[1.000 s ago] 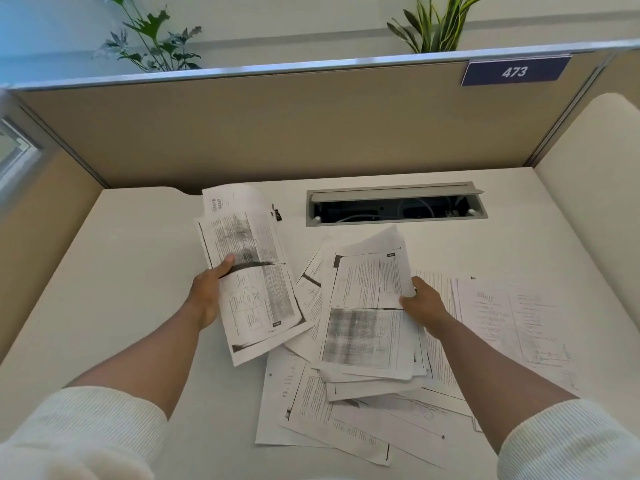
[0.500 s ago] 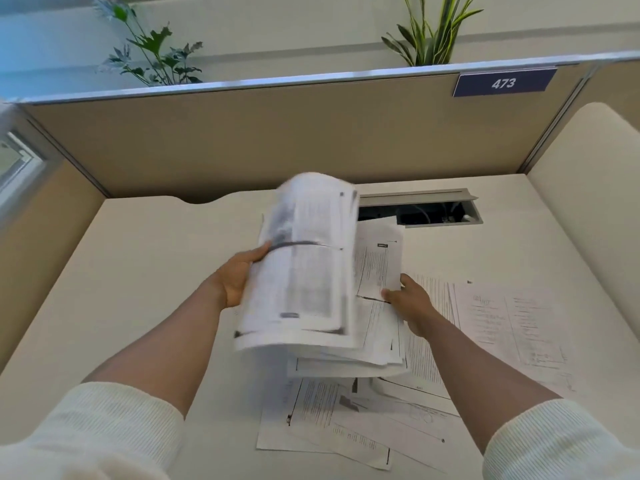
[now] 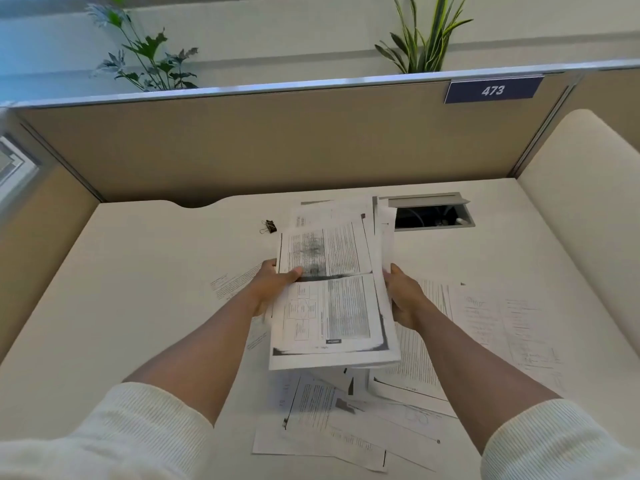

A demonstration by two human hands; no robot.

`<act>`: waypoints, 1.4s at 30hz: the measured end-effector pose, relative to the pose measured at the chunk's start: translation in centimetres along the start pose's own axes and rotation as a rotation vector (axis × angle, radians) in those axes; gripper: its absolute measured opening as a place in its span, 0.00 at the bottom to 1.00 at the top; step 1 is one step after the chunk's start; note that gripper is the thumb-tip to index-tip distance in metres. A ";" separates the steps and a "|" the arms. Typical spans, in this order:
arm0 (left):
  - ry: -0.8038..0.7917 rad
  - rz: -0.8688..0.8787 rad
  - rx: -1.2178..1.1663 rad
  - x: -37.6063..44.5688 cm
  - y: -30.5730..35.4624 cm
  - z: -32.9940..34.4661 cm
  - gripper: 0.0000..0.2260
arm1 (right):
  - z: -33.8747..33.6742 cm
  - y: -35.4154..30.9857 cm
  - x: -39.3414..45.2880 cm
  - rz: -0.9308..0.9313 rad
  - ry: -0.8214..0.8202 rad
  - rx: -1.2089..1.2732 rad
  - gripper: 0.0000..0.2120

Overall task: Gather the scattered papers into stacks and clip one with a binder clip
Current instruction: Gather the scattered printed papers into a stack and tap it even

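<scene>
A thick stack of printed papers (image 3: pixel 332 296) is lifted above the white desk (image 3: pixel 138 289), its sheets uneven at the far end. My left hand (image 3: pixel 273 285) grips its left edge with the thumb on top. My right hand (image 3: pixel 403 296) grips its right edge. A small black binder clip (image 3: pixel 268 226) lies on the desk just beyond the stack's far left corner. Loose sheets (image 3: pixel 498 327) remain spread on the desk to the right, more loose sheets (image 3: pixel 332 427) lie below the stack, and one sheet (image 3: pixel 232 282) peeks out at the left.
An open grey cable hatch (image 3: pixel 433 216) is set into the desk at the back right. Tan partition walls (image 3: pixel 277 143) close the desk at the back and left. A cream padded panel (image 3: pixel 581 188) stands on the right.
My left hand carried its bundle rightward onto the sheets held by my right hand. Both hands now hold one combined stack, and the binder clip has come into sight.
</scene>
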State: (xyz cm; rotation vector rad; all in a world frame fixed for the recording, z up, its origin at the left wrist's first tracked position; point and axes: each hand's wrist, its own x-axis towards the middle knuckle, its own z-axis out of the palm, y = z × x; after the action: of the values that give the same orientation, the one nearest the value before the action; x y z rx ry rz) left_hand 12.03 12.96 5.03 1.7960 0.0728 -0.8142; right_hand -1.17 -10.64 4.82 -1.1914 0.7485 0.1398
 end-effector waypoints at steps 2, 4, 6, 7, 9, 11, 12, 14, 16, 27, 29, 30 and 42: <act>0.012 0.041 -0.019 1.4 -0.5 -0.4 0.47 | 0.5 -0.8 -0.2 0.013 0.020 0.030 0.20; 0.044 0.082 -0.040 1.6 0.0 -0.1 0.44 | 1.0 -1.8 -0.2 -0.015 -0.023 0.019 0.25; 0.079 0.154 -0.046 0.5 1.6 0.7 0.30 | 1.3 -2.7 0.0 -0.104 -0.086 -0.020 0.24; 0.095 0.193 -0.059 0.5 2.1 0.9 0.24 | 1.4 -3.2 0.0 -0.160 -0.091 -0.045 0.21; 0.109 0.273 -0.134 0.5 3.0 0.7 0.20 | 1.5 -4.3 0.2 -0.261 -0.063 -0.119 0.17; 0.106 0.315 -0.217 0.3 3.8 0.4 0.19 | 1.7 -4.9 0.2 -0.322 -0.020 -0.152 0.15; 0.102 0.323 -0.239 0.3 4.1 0.2 0.19 | 1.7 -5.1 0.2 -0.343 0.002 -0.157 0.15; 0.095 0.337 -0.242 0.2 4.6 0.0 0.18 | 1.8 -5.2 0.1 -0.376 0.030 -0.165 0.15; 0.092 0.346 -0.236 0.0 4.8 -0.2 0.17 | 1.6 -5.0 0.2 -0.392 0.049 -0.175 0.16; -0.176 0.148 0.054 -0.6 1.7 -0.5 0.17 | 1.0 -4.7 0.0 -0.366 0.047 -0.033 0.12; -0.129 0.159 0.042 -0.5 1.5 -0.1 0.16 | 1.0 -4.7 0.1 -0.362 0.052 -0.034 0.13; -0.100 0.174 0.037 -0.4 1.6 0.1 0.16 | 1.1 -4.7 0.2 -0.362 0.051 -0.028 0.13; 0.110 0.380 0.012 -0.1 4.0 0.7 0.20 | 2.2 -3.7 0.0 -0.381 0.044 -0.195 0.18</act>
State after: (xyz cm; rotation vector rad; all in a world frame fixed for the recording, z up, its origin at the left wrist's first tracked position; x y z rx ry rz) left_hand 13.32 10.88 8.28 1.7910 -0.1971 -0.4448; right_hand 1.58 -10.17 8.10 -1.5056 0.5423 -0.1329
